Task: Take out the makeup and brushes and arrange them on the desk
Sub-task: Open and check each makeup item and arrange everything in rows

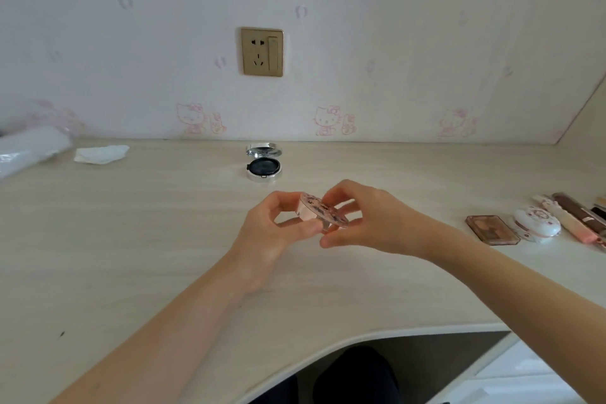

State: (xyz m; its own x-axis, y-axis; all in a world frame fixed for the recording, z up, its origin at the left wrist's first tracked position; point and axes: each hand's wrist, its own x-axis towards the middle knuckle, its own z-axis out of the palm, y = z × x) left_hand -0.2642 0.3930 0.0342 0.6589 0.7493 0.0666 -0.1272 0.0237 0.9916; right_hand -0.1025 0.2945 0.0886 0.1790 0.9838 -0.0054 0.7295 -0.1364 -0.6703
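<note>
At my far left I see a bag (29, 147) and a tissue (100, 154) on the table (131, 239), with an open compact (264, 166) by the wall. In the middle my left hand (278, 229) and right hand (370, 223) come together, both pinching a pink compact (323, 213), tilted, just above the table. At right lie a palette (492, 229), a white case (537, 225) and tubes (570, 223), side by side.

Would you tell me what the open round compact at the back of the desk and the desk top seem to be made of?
The open compact: probably chrome-finished plastic or metal, glossy; its rim and lid shine like a mirror. The desk top: likely laminate printed with pale wood grain, matt; fine streaks show, without glare.
</note>
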